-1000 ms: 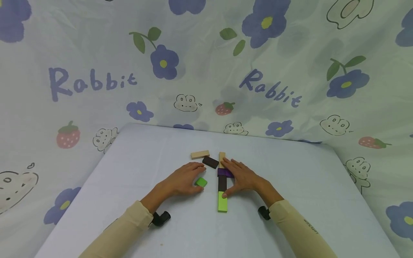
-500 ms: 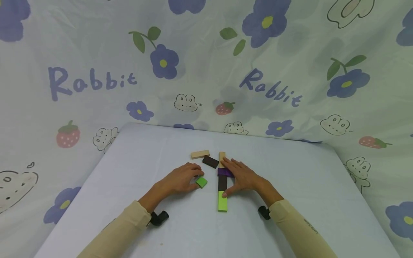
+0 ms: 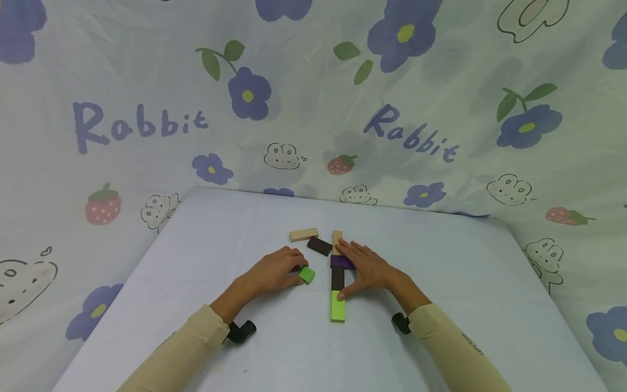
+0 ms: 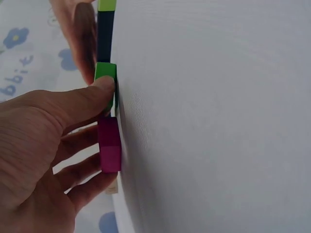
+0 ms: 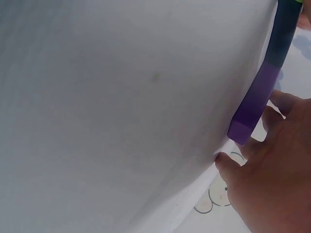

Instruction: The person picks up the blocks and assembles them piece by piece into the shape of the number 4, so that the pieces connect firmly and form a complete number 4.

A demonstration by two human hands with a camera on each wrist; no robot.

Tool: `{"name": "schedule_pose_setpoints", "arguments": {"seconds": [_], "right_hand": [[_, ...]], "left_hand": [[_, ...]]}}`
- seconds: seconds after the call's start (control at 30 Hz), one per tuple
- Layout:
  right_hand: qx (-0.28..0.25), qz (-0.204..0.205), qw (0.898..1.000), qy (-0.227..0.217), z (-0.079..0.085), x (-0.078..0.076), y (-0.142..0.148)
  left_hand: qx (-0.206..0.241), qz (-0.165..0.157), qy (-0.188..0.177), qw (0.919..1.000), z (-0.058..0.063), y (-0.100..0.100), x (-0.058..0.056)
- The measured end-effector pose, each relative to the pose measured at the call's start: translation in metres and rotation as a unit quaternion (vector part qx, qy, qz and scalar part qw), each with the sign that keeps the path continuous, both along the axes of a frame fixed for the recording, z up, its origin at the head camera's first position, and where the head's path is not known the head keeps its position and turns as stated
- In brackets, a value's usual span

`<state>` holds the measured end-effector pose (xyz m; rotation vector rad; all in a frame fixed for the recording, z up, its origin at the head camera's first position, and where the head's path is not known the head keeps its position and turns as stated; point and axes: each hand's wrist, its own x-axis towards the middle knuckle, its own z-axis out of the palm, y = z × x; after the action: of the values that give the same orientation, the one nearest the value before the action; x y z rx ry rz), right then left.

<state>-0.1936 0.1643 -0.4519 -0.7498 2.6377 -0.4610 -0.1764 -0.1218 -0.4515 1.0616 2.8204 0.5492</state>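
My left hand pinches a green block between thumb and fingers; in the left wrist view the thumb lies against its face. Under that hand's fingers, a magenta block shows, hidden from the head view. My right hand rests along a row of blocks with spread fingers. Its thumb touches a light green block at the near end, and its fingertips lie by a plain wooden block at the far end. Between these are a dark block and a crosswise purple block, partly covered by the hand.
Behind the left hand lie another plain wooden block and a tilted dark brown block, close together. A white cloth covers the table. A patterned curtain hangs along the back and sides.
My left thumb and fingers have closed onto the green block, which has shifted slightly right and away from me. The right hand and the row have stayed in place.
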Motion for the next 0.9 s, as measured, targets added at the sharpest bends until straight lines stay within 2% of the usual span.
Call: {"name": "schedule_pose_setpoints", "arguments": {"seconds": [0.1, 0.37, 0.7, 0.9], "right_hand": [[-0.002, -0.001, 1.0, -0.002, 0.0007, 0.0004, -0.0001], [-0.002, -0.001, 1.0, 0.001, -0.0009, 0.0002, -0.0003], [0.0, -0.002, 1.0, 0.001, -0.0035, -0.0004, 0.0015], [0.001, 0.003, 1.0, 0.005, -0.0034, -0.0002, 0.0013]], "left_hand": [[-0.004, 0.008, 0.001, 1.0, 0.0002, 0.0001, 0.0002], [-0.009, 0.041, -0.028, 0.9987, 0.0054, -0.0013, 0.0021], [-0.02, 0.053, -0.009, 0.9983, 0.007, -0.0052, 0.001], [-0.014, 0.056, -0.013, 0.9983, 0.007, -0.0048, 0.001]]}}
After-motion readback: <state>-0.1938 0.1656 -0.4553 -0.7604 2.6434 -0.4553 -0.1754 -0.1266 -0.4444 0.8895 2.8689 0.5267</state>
